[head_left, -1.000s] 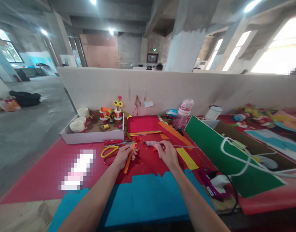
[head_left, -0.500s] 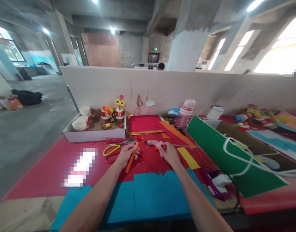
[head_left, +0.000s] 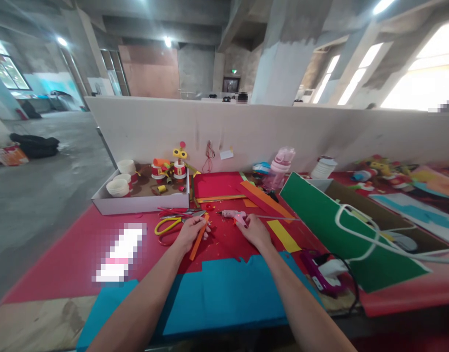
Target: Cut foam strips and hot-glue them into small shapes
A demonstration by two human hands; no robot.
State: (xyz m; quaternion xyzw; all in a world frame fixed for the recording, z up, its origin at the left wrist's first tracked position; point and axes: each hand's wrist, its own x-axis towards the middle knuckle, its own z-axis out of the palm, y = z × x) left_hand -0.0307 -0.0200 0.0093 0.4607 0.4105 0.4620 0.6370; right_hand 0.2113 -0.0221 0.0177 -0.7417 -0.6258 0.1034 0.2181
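Note:
Pinched in my left hand is a narrow orange strip, slanting down toward me. Just left of that hand lie yellow-handled scissors, with a red-handled tool behind them. My right hand is closed around the handle of a pink glue gun, whose nozzle points left. A glue stick sticks out of the gun's back end. Right of my right hand is a yellow paper piece. The fingertips of my right hand are partly hidden.
A white box with paper cups and cup figures stands at back left. Blue sheets lie along the front edge. At right are a green board, a purple power strip and a white cable. A pink bottle stands behind.
My right hand has shifted its fingers further over the glue gun's handle, and a small red light now shows on the gun. My left hand keeps the strip; the view has shifted slightly.

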